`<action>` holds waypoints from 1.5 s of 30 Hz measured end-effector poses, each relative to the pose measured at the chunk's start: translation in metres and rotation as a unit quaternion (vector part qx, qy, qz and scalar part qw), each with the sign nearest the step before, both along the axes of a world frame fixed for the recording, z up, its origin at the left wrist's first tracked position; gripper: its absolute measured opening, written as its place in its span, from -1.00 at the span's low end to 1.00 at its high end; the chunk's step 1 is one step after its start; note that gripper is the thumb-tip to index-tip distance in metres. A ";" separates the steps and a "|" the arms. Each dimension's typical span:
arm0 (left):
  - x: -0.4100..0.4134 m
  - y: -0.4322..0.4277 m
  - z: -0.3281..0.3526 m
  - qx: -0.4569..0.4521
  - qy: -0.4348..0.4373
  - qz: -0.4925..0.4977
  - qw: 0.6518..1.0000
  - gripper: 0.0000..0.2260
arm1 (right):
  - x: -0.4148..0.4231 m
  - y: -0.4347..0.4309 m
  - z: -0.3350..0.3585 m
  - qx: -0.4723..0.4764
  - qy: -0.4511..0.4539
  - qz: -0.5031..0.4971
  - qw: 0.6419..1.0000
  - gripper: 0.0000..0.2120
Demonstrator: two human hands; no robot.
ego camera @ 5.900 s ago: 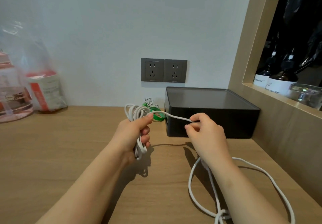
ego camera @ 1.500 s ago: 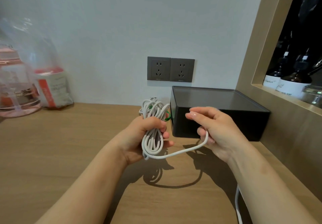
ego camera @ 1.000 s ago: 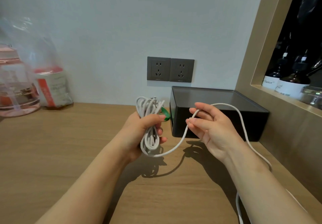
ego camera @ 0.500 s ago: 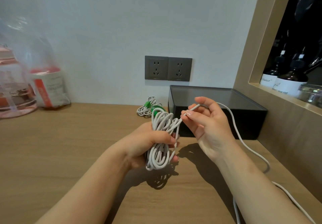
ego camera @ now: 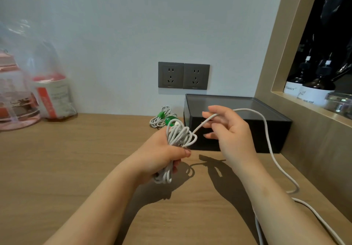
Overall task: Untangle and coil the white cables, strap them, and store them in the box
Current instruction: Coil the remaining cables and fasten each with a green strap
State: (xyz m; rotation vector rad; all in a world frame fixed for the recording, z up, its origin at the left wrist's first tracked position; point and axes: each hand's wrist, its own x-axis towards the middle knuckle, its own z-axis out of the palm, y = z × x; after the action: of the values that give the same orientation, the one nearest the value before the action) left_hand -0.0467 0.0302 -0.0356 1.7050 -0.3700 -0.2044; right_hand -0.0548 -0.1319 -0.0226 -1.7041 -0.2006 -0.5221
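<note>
White cable [ego camera: 267, 136] is what both hands work on. Far left, a clear plastic bag [ego camera: 22, 69] and a red-and-white packet [ego camera: 52, 96] stand against the wall, well apart from the job. Near the middle, strapped bundles [ego camera: 161, 118] with green ties lie on the wooden desk [ego camera: 76, 159] just beside the black box [ego camera: 280, 136], probably staged for storing. Grey wall sockets [ego camera: 183, 76] sit above them.

The left hand [ego camera: 160, 155] curls its fingers round the coil [ego camera: 180, 135], clamping the loops at their middle so they cannot spring apart. The right hand [ego camera: 232, 136], raised in front of the box, pinches the white cable lightly between its fingers, likely to let it slide while feeding it taut to the coil.

Past that hand the cable arcs over the box's corner, drops to the desk and runs off the bottom edge, so a fair length seems left to wind. Strapping and boxing this one are not yet done. Dark bottles [ego camera: 314, 86] stand in the niche at the right.
</note>
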 end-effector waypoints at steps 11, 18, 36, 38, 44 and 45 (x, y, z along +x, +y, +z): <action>0.002 0.012 0.008 -0.038 -0.131 0.077 0.988 -0.82 | 0.000 -0.016 0.001 -0.461 -0.034 -0.254 0.850 -0.50; 0.001 0.017 0.009 -0.195 -0.067 -0.024 0.978 -0.86 | 0.002 -0.021 -0.002 -0.420 0.060 -0.264 0.866 -0.58; 0.009 0.011 0.004 -0.256 -0.009 0.097 0.962 -0.90 | 0.002 -0.009 -0.005 -0.225 0.038 -0.030 0.973 -0.68; 0.008 0.011 0.004 -0.273 0.023 0.100 0.957 -0.87 | 0.001 -0.006 -0.005 -0.239 0.044 -0.012 0.970 -0.69; 0.005 0.007 0.007 -0.349 0.132 0.049 0.927 -0.77 | -0.005 0.009 -0.006 -0.271 0.044 0.015 0.961 -0.57; 0.005 0.007 0.007 -0.361 0.144 0.045 0.920 -0.80 | -0.006 0.009 -0.006 -0.276 0.046 0.018 0.960 -0.57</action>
State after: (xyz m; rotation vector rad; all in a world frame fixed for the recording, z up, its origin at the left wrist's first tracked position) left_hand -0.0419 0.0368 -0.0287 0.9395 -0.1162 -0.2136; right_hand -0.0606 -0.1228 -0.0286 -2.2579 -0.3309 -0.3754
